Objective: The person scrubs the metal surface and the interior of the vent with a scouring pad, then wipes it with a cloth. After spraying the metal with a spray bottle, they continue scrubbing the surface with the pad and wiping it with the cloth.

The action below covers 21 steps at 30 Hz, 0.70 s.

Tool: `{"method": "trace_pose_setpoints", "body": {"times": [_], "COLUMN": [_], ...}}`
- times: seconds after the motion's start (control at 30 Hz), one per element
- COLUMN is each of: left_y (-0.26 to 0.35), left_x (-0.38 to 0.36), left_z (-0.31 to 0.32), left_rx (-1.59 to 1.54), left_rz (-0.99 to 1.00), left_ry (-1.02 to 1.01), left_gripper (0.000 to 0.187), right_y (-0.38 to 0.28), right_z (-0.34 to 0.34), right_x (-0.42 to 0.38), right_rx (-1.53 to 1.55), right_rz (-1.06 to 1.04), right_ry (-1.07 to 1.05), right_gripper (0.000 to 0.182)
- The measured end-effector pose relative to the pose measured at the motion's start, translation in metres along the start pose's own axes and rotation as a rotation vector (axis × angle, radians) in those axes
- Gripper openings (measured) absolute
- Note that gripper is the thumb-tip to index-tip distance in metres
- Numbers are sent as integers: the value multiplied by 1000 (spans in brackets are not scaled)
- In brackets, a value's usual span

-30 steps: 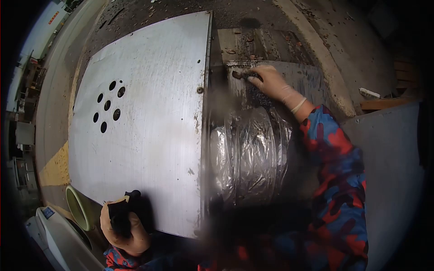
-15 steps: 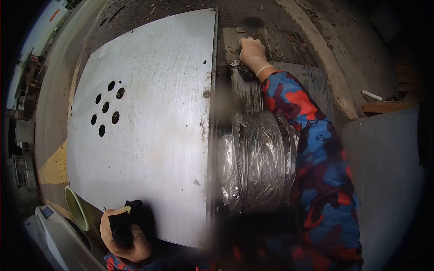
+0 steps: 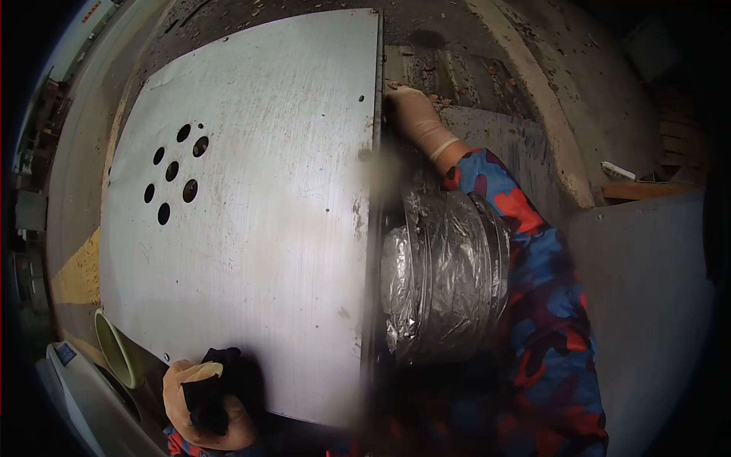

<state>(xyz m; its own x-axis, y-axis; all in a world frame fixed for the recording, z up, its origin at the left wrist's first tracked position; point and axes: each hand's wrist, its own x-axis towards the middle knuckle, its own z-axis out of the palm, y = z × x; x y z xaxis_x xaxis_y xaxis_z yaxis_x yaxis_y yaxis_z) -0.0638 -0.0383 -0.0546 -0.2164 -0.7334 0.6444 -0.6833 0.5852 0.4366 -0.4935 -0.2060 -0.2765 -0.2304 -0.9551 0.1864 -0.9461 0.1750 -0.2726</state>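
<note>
My left hand (image 3: 207, 407), in a pale glove, is closed around a black, cloth-like thing (image 3: 199, 394) at the lower left corner of a large metal panel (image 3: 266, 206). The panel has several round holes on its left side. My right hand (image 3: 417, 118), in a pale glove, is curled at the panel's upper right edge. Its fingertips are hidden there, so I cannot make out what they hold. Below my right forearm sits a cylinder wrapped in shiny crinkled film (image 3: 449, 274), close against the panel's right side.
A pale green tube-like container (image 3: 116, 350) and a white rounded object (image 3: 80, 396) stand at the lower left. Dirty boards (image 3: 464, 80) lie beyond my right hand. A grey sheet (image 3: 647, 266) and a wooden piece (image 3: 647, 190) are on the right.
My right hand has come nearer, from over the dirty boards to the panel's right edge. The panel's right edge now shows slightly further right. My left hand keeps its grip.
</note>
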Motion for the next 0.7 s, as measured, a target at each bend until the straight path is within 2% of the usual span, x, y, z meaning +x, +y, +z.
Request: {"method": "trace_pose_setpoints", "body": {"times": [0.1, 0.13, 0.23, 0.27, 0.37, 0.47, 0.57, 0.63, 0.7], "left_y": [1, -13, -11, -11, -12, -14, -13, -8, -7], "left_x": [-4, -11, -10, -7, -12, -15, -12, -8, -5], "left_z": [1, -25, -30, -31, -27, -22, -25, -24, -26], "left_rx": [-20, -102, -86, -76, -85, -97, -141, -96, -53], "left_rz": [-38, -18, -96, -59, -82, -28, -83, -62, -50], "left_ry": [53, -260, -338, -371, -319, -225, -281, -290, -283], "left_gripper": [45, 48, 49, 49, 48, 47, 47, 47, 47], "right_y": [0, 7, 17, 19, 6, -22, -27, -21, -6], "right_z": [-35, -46, -60, -55, -33, -31, -39, -50, -58], "right_x": [-22, -25, -21, -18, -11, 5, 2, -2, -5], "right_rx": [-109, -124, -203, -210, -187, -18, 11, -196, -229], "right_rz": [114, 164, 359, 358, 185, 150, 185, 265, 356], "right_ry": [-50, -97, -234, -231, -107, -110, -101, -194, -283], "right_gripper": [25, 28, 23, 23, 23, 25, 26, 26, 27]}}
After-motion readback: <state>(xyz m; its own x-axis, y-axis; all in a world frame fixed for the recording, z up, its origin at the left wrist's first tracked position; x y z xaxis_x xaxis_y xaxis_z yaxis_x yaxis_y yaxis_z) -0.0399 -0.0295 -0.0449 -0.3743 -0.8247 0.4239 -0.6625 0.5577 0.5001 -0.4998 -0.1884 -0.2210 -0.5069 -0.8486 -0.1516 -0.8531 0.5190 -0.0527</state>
